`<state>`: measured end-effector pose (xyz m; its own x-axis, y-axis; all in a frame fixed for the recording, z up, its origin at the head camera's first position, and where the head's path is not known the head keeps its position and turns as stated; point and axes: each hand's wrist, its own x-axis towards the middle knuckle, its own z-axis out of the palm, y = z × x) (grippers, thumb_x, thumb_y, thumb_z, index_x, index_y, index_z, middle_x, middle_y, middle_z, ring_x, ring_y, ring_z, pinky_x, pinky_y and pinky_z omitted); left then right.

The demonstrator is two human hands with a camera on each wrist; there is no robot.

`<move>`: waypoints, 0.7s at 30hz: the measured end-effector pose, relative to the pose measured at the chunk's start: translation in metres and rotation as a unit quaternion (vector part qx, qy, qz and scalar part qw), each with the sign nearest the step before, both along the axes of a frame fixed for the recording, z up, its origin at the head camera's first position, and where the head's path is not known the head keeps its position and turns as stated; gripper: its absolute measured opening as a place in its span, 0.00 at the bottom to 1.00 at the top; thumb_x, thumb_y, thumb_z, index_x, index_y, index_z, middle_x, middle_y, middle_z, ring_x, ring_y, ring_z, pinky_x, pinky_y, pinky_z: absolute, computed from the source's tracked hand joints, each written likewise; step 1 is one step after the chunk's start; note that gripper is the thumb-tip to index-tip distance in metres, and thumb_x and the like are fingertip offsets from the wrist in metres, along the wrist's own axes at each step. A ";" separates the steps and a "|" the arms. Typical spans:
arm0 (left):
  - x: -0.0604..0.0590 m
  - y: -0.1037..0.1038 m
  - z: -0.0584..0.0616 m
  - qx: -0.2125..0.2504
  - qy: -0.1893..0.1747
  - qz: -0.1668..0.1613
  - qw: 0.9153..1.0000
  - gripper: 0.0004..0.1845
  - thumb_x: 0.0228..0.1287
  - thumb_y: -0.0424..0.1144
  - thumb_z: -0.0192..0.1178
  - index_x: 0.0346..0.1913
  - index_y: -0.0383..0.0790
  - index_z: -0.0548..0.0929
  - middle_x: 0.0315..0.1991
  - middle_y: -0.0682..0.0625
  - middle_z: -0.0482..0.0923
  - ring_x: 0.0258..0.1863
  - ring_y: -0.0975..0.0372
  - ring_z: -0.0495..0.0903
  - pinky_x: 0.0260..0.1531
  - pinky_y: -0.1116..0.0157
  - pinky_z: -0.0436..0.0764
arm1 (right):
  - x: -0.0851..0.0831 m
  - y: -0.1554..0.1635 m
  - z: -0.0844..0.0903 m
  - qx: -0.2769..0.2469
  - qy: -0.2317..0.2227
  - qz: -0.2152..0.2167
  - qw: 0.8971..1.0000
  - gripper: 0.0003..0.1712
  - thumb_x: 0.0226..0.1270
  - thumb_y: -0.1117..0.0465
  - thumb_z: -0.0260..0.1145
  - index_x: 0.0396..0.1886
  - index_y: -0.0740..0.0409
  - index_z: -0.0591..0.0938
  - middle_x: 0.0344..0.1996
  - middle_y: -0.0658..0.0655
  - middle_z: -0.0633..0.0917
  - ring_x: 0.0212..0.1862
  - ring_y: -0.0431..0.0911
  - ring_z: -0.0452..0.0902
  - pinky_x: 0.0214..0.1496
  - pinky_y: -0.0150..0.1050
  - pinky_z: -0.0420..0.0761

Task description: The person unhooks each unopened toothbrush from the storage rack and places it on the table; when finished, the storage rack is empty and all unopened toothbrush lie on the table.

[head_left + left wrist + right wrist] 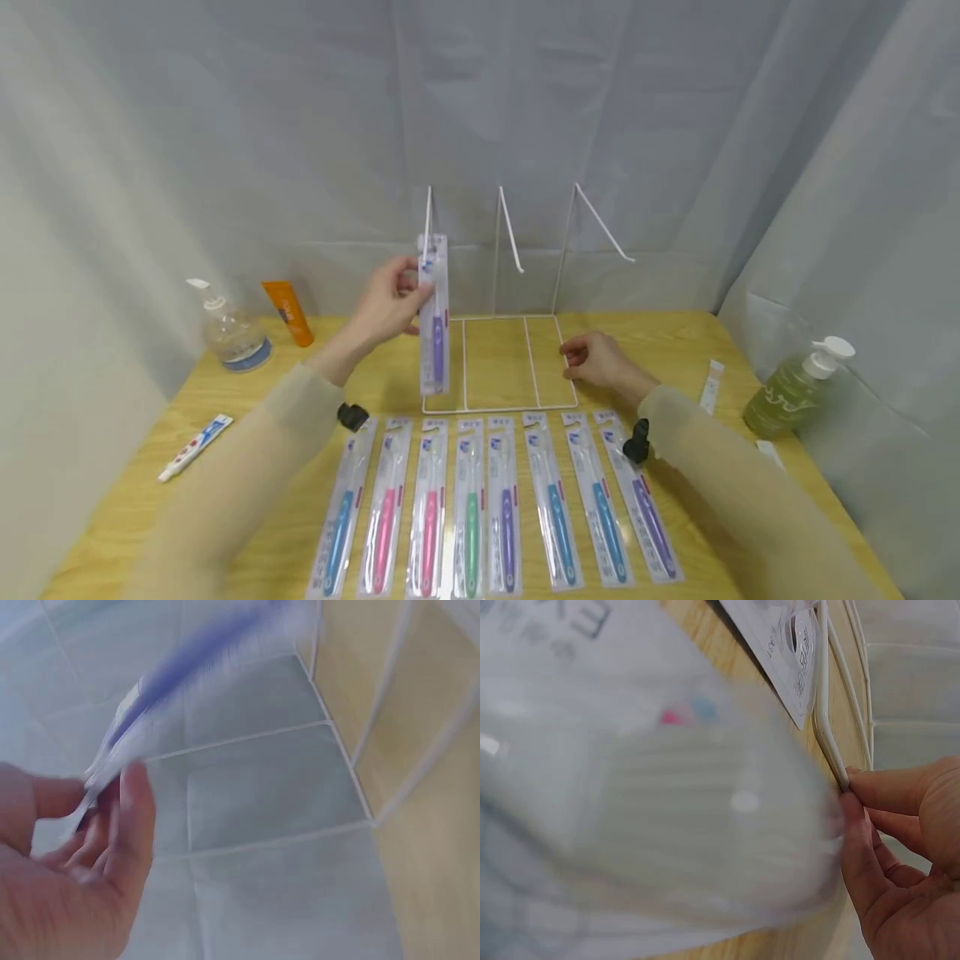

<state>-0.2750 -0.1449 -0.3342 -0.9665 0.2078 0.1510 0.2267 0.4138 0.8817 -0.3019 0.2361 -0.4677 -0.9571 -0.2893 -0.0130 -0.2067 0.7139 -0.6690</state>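
Note:
My left hand (416,287) pinches the top of a packaged purple toothbrush (436,333) and holds it upright at the left hook (427,218) of a white wire rack (525,317). In the left wrist view the fingers of that hand (105,787) grip the blurred pack (172,682). My right hand (573,354) sits at the right edge of the rack's base. In the right wrist view its thumb and fingers (847,791) close on the base wire (823,720). The other two hooks (512,237) stand bare.
Several packaged toothbrushes (472,508) lie in a row along the table's front. A clear pump bottle (228,333), an orange tube (288,312) and a white tube (195,447) are on the left, a green pump bottle (795,387) on the right. Grey curtains enclose the table.

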 end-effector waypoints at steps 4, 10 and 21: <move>0.053 -0.050 -0.017 -0.039 -0.095 -0.050 0.993 0.27 0.88 0.35 0.55 0.82 0.33 0.64 0.59 0.26 0.84 0.42 0.53 0.90 0.37 0.50 0.98 | 0.000 -0.001 -0.001 0.002 0.001 0.002 1.000 0.26 0.66 0.69 0.81 0.63 0.72 0.87 0.48 0.68 0.93 0.51 0.57 0.92 0.62 0.51 0.93; 0.115 -0.124 -0.052 -0.081 -0.204 -0.068 0.973 0.29 0.88 0.35 0.54 0.83 0.32 0.60 0.52 0.34 0.87 0.42 0.52 0.91 0.34 0.51 0.97 | -0.003 -0.001 -0.001 -0.001 -0.005 0.000 1.000 0.27 0.65 0.69 0.82 0.63 0.71 0.88 0.48 0.67 0.93 0.51 0.56 0.91 0.62 0.50 0.92; 0.134 -0.150 -0.105 -0.102 -0.286 -0.064 0.951 0.26 0.85 0.34 0.57 0.76 0.27 0.64 0.49 0.37 0.88 0.36 0.55 0.92 0.29 0.54 0.96 | 0.001 0.012 -0.001 0.007 -0.002 -0.009 1.000 0.26 0.66 0.69 0.81 0.63 0.71 0.88 0.48 0.67 0.93 0.51 0.55 0.90 0.59 0.48 0.92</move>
<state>-0.1411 -0.2947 -0.4391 -0.8435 0.2970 -0.4476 -0.2063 0.5903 0.7804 -0.3011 0.2477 -0.4689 -0.9623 -0.2711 -0.0213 -0.1902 0.7269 -0.6599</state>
